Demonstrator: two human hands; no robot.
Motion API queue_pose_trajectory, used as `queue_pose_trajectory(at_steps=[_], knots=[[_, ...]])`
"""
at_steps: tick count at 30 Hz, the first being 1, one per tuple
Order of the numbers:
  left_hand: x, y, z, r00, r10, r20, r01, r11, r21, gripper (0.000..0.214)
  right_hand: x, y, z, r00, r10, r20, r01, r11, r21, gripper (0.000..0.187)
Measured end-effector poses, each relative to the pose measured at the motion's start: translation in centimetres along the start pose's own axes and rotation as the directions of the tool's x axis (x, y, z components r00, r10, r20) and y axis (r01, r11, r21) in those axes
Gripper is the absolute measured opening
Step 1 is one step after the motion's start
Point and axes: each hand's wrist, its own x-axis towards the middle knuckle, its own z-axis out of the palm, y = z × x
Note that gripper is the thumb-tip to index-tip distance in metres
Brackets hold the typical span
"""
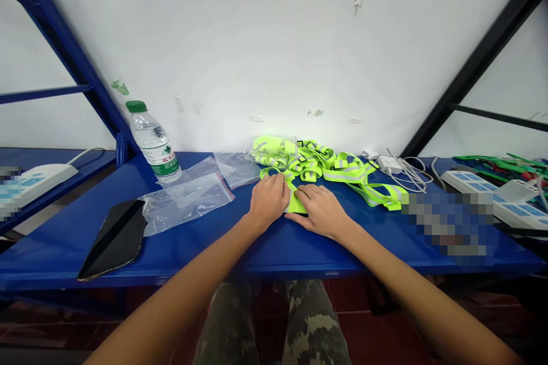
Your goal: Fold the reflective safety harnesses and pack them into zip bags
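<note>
A neon-yellow reflective strap (295, 203) with grey bands lies on the blue table between my hands. My left hand (269, 197) is closed on its left part, the fingers curled over the strap. My right hand (319, 208) rests on the right part with its fingers bent over the edge and the thumb lying along the table. What is under the right fingers is partly hidden. Behind both hands lies a tangled heap of the same kind of reflective straps (314, 159) with black buckles, and one loop (379, 197) trails off to the right.
Clear zip bags (184, 199) lie left of my hands, near an upright water bottle (154, 142) with a green cap. A black phone (113, 236) lies at the front left. At right are a white charger with cable (413, 174) and a power strip (496, 197).
</note>
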Motion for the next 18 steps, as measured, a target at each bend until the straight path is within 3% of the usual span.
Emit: queue_pose_trajectory(at_steps=[3, 6, 13, 18], knots=[[-1.0, -0.5, -0.2, 0.995, 0.103, -0.007, -0.103, 0.994, -0.02, 0.03, 0.1, 0.0, 0.0, 1.0, -0.008, 0.002, 0.008, 1.0, -0.014, 0.056], [-1.1, -0.6, -0.2, 0.991, 0.134, 0.014, -0.134, 0.991, -0.01, 0.033, 0.3, 0.0, -0.1, 1.0, -0.019, 0.012, 0.02, 0.998, -0.055, 0.051], [0.3, 0.0, -0.6, 0.996, -0.035, 0.079, 0.037, 0.999, -0.027, 0.047, 1.1, 0.1, -0.6, 0.993, 0.069, 0.096, -0.059, 0.994, -0.097, 0.05], [1.5, 0.2, -1.0, 0.976, -0.161, 0.145, 0.16, 0.987, 0.018, 0.057, 2.1, 1.3, -1.1, 0.957, 0.213, 0.199, -0.212, 0.977, -0.025, 0.059]])
